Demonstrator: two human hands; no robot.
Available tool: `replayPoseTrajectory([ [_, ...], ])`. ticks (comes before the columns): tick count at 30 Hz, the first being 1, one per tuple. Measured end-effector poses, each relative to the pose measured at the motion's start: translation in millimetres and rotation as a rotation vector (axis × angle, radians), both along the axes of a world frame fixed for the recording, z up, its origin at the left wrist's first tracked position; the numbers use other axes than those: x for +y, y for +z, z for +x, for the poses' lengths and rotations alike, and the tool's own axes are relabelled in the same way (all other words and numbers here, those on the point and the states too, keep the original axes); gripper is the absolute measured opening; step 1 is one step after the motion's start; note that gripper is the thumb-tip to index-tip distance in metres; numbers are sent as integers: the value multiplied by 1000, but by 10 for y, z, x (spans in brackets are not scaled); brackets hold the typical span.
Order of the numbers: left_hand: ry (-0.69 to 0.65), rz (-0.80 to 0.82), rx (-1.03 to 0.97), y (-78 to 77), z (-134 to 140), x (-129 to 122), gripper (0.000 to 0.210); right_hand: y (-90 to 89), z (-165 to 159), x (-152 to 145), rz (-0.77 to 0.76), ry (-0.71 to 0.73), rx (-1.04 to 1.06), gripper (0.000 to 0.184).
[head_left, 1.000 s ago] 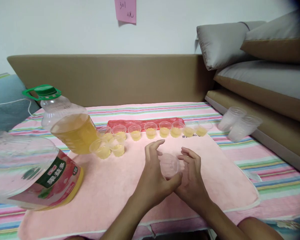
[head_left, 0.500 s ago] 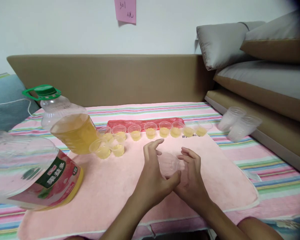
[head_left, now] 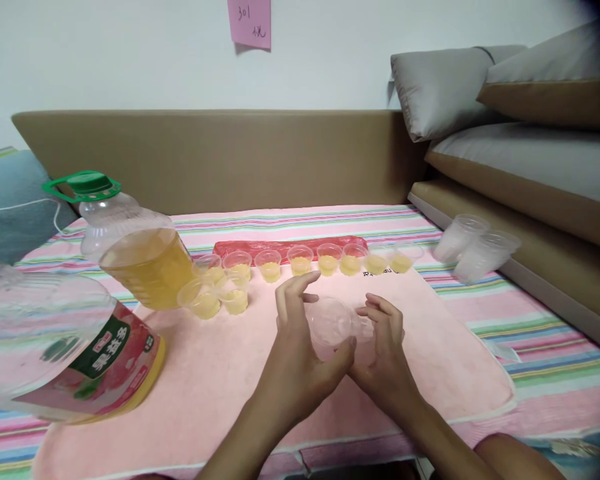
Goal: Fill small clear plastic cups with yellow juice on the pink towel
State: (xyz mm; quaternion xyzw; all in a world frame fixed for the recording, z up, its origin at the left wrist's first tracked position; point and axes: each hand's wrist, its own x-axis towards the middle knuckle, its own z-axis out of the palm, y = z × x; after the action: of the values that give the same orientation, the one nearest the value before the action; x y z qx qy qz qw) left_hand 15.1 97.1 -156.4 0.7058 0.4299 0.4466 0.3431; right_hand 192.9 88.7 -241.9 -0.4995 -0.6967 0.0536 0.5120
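Between my two hands, over the pink mat (head_left: 420,360), is a clear plastic cup (head_left: 330,321) tipped on its side. My left hand (head_left: 300,347) curves round its wide part, with fingers above and thumb below. At the narrower clear end, the fingers of my right hand (head_left: 386,340) close on the plastic; whether this is one cup or several nested together I cannot tell. Beyond my hands, small clear cups of yellow liquid (head_left: 300,265) stand in a row. Two more filled cups (head_left: 236,300) stand in front of its left end.
A large labelled bottle (head_left: 115,367) and a green-capped bottle of yellow liquid (head_left: 147,270) are on the left. Two stacks of clear cups (head_left: 485,257) lie at the right, near the grey cushions (head_left: 530,160). A red plastic bag (head_left: 290,248) lies behind the row.
My left hand has shifted slightly left with the wide part of the cup, while my right hand stays nearly in place. More clear plastic shows between them.
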Motion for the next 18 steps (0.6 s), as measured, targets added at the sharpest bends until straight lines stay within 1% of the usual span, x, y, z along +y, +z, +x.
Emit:
replayPoseTrajectory([
  [3, 53, 78, 12, 113, -113, -14, 80, -29, 53, 39, -8, -48, -25, 44],
  [5, 92, 125, 28, 205, -217, -21, 81, -17, 133, 85, 2, -84, -42, 46],
  [7, 109, 146, 52, 285, -324, -27, 81, 23, 282, 148, 27, -135, -45, 49],
  [9, 97, 142, 105, 326, -408, -25, 81, 74, 526, 224, 60, -219, -22, 54],
  [12, 49, 97, 224, 288, -459, 6, 81, 100, 1075, 344, 129, -406, 54, 69],
  [13, 22, 70, 269, 255, -455, 25, 80, 81, 1295, 384, 113, -473, 93, 73],
  [15, -37, 16, 357, 177, -423, 67, 78, -1, 1762, 461, 66, -620, 292, 85],
  [16, -62, -1, 396, 141, -401, 88, 77, -60, 1995, 498, 38, -700, 411, 87],
  [17, -81, -10, 429, 109, -378, 106, 76, -129, 2220, 532, 26, -783, 467, 87],
  [18, -93, -12, 454, 84, -357, 121, 76, -203, 2430, 563, 14, -837, 498, 81],
])
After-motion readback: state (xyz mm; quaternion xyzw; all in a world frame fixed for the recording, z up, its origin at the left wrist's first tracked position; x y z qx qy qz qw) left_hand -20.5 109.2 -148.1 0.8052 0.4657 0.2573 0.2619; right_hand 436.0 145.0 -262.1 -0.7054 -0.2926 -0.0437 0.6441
